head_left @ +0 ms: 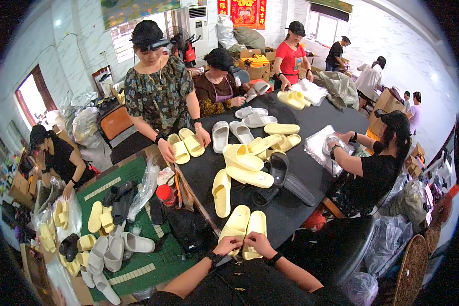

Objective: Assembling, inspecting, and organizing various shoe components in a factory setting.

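Note:
A pair of pale yellow slide slippers lies side by side at the near edge of the black table, toes pointing away from me. My left hand (229, 246) is closed at the near end of the left slipper (235, 223). My right hand (259, 245) grips the right slipper (256, 224) at the same end, its fingers close to my left ones. Just beyond lies a single yellow slipper (221, 194). A heap of yellow slippers (250, 176) and dark slippers (279, 167) spreads past it, with grey slippers (220, 136) behind.
Across the black table (336, 122), a standing person (158, 97) touches another yellow pair (186, 146). At the right a seated person handles clear plastic bags (324, 148). On the left, a green-topped table (137, 265) bears grey and yellow slippers and a red-lidded jar (165, 194).

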`<state>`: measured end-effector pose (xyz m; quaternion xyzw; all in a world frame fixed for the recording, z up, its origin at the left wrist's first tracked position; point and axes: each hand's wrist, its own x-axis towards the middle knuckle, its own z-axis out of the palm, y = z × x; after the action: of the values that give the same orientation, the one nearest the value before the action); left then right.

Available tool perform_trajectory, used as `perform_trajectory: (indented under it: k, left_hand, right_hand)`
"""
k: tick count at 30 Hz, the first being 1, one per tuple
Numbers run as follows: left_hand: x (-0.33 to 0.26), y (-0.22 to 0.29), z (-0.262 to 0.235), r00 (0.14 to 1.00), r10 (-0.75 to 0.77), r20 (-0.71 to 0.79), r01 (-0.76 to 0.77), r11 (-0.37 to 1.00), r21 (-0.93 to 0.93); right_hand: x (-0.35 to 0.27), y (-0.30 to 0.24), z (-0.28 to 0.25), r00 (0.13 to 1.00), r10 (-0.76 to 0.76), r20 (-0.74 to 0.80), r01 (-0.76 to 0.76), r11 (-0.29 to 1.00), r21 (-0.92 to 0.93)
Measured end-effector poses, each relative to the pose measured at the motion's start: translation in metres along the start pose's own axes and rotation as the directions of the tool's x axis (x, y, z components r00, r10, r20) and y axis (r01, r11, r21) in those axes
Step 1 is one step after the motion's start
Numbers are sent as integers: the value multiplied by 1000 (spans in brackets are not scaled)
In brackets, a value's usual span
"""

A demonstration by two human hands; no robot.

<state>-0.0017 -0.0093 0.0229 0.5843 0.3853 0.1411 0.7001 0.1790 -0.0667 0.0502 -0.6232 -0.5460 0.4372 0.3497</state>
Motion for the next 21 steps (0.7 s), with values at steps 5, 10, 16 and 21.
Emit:
perform_trajectory:
  k: [5, 10, 16, 21]
  left_hand:
    - [4, -11, 0, 1000, 14, 18, -13, 998, -61]
    - [3, -9, 0, 1000, -4, 19, 5, 999, -52]
    - [2, -9, -1, 1000, -3, -17, 3, 1000, -15]
    - [3, -13, 0, 1000, 17, 4, -17, 998, -53]
  right_hand:
    - [1, 4, 4, 999, -53, 4, 53, 995, -79]
    - [0, 4, 5, 997, -58, -49, 59, 998, 14]
    - [-5, -11, -4, 999, 21, -42, -20, 999, 26]
    - [-2, 7, 4, 999, -8, 37, 5, 998, 63]
